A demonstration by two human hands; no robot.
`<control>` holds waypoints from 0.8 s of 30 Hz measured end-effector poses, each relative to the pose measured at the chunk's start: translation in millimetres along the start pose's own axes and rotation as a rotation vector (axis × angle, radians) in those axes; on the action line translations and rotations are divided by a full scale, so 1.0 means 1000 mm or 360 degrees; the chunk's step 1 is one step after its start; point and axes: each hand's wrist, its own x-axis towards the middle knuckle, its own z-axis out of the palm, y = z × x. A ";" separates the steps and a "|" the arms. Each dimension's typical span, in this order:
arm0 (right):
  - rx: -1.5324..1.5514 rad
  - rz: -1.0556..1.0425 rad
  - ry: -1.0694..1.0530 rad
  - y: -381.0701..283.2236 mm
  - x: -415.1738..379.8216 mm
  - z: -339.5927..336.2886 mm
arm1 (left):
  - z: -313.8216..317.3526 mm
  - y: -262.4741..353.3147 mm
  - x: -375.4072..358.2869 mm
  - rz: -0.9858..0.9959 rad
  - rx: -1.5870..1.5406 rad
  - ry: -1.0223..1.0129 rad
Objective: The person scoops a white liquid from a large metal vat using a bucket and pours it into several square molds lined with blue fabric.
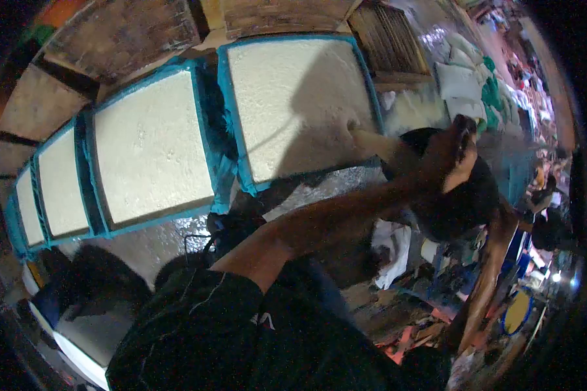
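A dark bucket [460, 199] is tilted on its side, and a pale, creamy liquid [383, 144] runs from its mouth. The stream meets the nearest white-filled tray [293, 85], which is edged with teal cloth [225, 91]. My left hand [455, 156] reaches across in front of me, fingers closed on the upper side of the bucket. At the bucket's lower right end is my right hand [506, 212], dim, its fingers mostly hidden against the dark side.
More teal-edged, white-filled trays [153, 146] continue leftward. Brown wooden boards [124, 39] line the far side, beside a slatted wooden stack [388, 39]. White sacks [460, 81] lie at the upper right. Wet floor [332, 189] shines below the trays. Reddish scraps [404, 342] litter the ground.
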 end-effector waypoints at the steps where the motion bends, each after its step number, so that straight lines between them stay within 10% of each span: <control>1: -0.0151 0.0208 0.0114 0.015 0.003 -0.002 | -0.003 -0.002 0.001 -0.0028 -0.0016 0.0010; 4: -0.0821 -0.0124 -0.0045 0.001 0.010 0.005 | -0.014 -0.004 0.001 -0.0165 -0.0145 0.0052; 13: -0.0157 -0.0006 -0.0099 -0.051 0.036 0.089 | -0.061 -0.025 0.041 -0.0577 -0.0648 0.0347; 19: -0.0895 -0.0376 0.0150 -0.062 0.051 0.116 | -0.088 -0.050 0.039 -0.0128 0.0226 0.0286; 21: -0.0856 -0.0558 0.0212 -0.092 0.048 0.131 | -0.092 -0.024 0.043 -0.0708 -0.0332 0.0400; 24: -0.1173 -0.0282 0.0178 -0.125 0.052 0.148 | -0.107 -0.026 0.046 -0.0765 -0.0203 0.0437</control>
